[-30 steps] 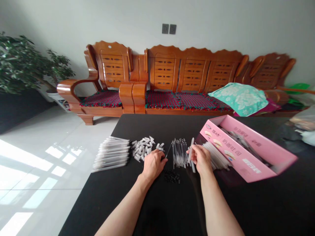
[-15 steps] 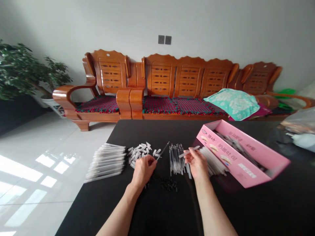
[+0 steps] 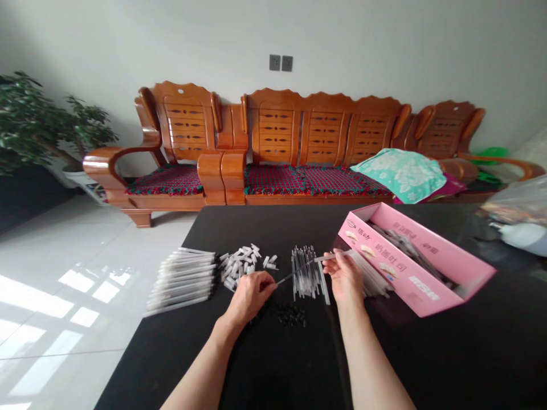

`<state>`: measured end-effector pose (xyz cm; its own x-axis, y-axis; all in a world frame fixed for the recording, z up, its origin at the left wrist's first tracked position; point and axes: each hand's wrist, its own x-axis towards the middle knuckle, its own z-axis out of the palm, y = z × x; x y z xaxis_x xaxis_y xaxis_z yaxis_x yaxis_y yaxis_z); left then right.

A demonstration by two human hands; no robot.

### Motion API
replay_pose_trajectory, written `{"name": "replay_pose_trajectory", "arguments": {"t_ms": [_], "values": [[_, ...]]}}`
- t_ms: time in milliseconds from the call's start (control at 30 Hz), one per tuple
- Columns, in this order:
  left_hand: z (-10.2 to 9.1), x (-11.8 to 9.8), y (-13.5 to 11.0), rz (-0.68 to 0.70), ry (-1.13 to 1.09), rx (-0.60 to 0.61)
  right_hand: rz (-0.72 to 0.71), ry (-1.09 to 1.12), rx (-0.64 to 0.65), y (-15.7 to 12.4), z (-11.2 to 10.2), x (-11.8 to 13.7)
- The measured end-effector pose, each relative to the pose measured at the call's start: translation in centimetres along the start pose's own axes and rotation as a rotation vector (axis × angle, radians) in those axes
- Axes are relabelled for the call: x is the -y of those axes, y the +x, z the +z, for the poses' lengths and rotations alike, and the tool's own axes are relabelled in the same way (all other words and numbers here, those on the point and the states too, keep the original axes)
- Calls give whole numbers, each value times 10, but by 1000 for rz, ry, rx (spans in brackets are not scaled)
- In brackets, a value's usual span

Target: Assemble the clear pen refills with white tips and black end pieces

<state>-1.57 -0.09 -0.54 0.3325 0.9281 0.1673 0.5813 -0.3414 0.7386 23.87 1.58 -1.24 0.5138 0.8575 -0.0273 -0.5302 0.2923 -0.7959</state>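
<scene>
1. The left hand (image 3: 252, 290) is pinching a thin rod (image 3: 287, 278) near its lower end, thumb and fingertips almost closed together.
2. The right hand (image 3: 344, 276) is gripping a white tube (image 3: 325, 258), its thumb and fingers closing on it, the tube's left end sticking out.
3. The thin rod is slanting up between the 2 hands, its far tip meeting the tube's left end; I cannot tell whether it is inside.
4. Below that meeting point, a bundle of clear rods (image 3: 302, 285) is lying on the black table (image 3: 277, 364).
5. Small black pieces (image 3: 291, 315) are lying loose to the right of the left hand.
6. White caps (image 3: 239, 263) are lying heaped just beyond the left hand.
7. A row of white sticks with dark ends (image 3: 183, 279) is lying farther left.
8. More white tubes (image 3: 372, 278) are lying between the right hand and a pink box (image 3: 421, 293).
9. Behind the table, a wooden bench (image 3: 277, 136) is standing against the wall.
</scene>
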Motion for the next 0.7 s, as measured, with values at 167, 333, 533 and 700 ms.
{"name": "replay_pose_trajectory", "arguments": {"t_ms": [167, 333, 533, 700], "values": [[0, 2, 0, 27, 10, -3, 18, -6, 26, -1, 1, 0], [-2, 2, 0, 71, 45, -2, 20, -9, 32, -2, 1, 0], [-2, 0, 0, 80, 40, 4, 13, -43, 45, -3, 2, -1], [-3, -2, 0, 73, 32, -18, 27, -69, 78, -4, 3, -3]]}}
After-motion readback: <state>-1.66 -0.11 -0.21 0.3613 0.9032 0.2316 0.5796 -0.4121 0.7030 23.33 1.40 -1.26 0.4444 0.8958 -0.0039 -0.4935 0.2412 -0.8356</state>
